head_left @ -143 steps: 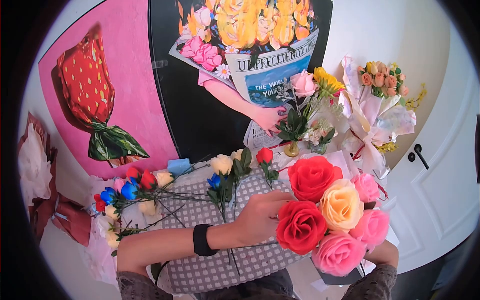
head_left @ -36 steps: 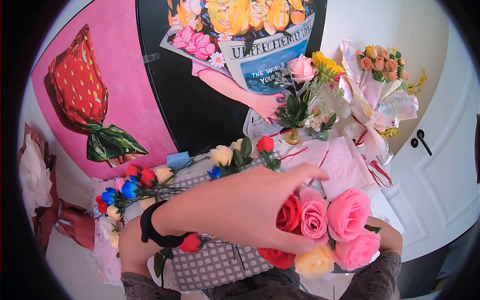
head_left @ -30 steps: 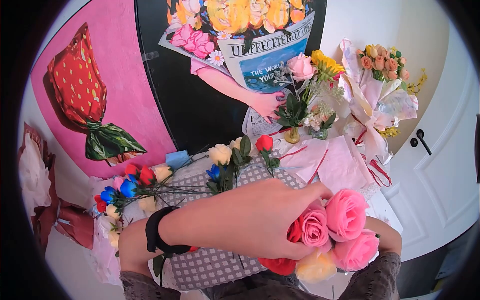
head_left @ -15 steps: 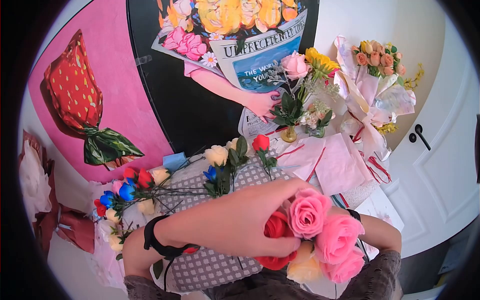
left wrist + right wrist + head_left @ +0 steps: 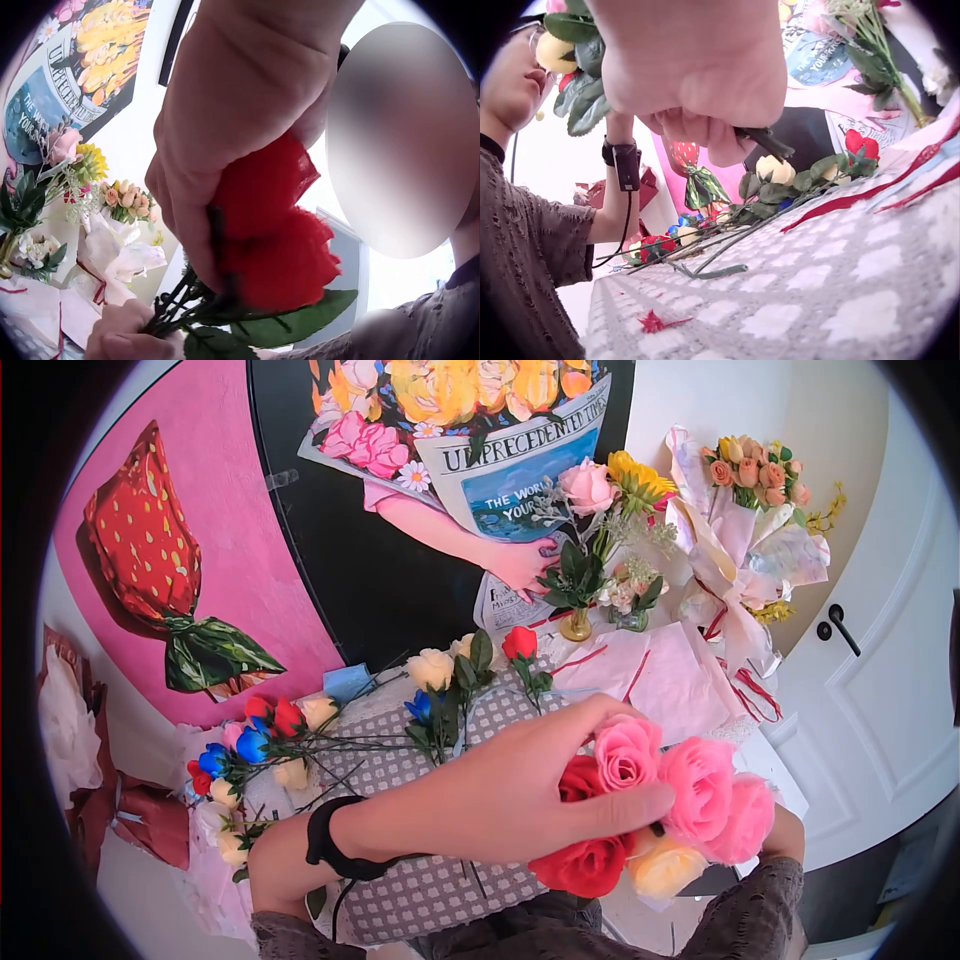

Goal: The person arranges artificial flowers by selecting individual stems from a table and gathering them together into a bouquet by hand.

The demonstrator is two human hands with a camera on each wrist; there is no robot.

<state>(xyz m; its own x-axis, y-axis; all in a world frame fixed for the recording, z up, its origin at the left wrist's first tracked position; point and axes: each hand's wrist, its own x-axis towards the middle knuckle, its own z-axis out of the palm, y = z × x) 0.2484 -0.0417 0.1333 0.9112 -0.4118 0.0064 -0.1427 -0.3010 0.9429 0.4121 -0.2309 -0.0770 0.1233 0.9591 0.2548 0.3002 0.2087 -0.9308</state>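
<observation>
Cups the red roses (image 5: 588, 865) of a bunch of roses (image 5: 695, 800) with the left hand (image 5: 500, 780), with fingers bent round the blooms and thumb laid across between red and pink. Grips the bunch's stems (image 5: 765, 141) with the right hand (image 5: 697, 75), with fingers curled tight and dark stem ends poking out in the right wrist view; cannot be made out beneath the blooms in the head view. Holds the bunch at four o'clock from the centre of the head view, with red at eight to nine o'clock in it, a cream rose (image 5: 665, 867) at six and pink roses (image 5: 745, 820) from eleven round to three. Reckoned from the bunch in the head view: at nine o'clock, loose blue roses (image 5: 255, 743); at ten, loose cream roses (image 5: 430, 670) on a grey checked cloth (image 5: 430, 905); at eleven, a loose red rose (image 5: 520, 644) and, farther off, a small vase (image 5: 575, 626); at twelve, pink paper (image 5: 685, 690); between twelve and one, a wrapped bouquet (image 5: 745, 575).
</observation>
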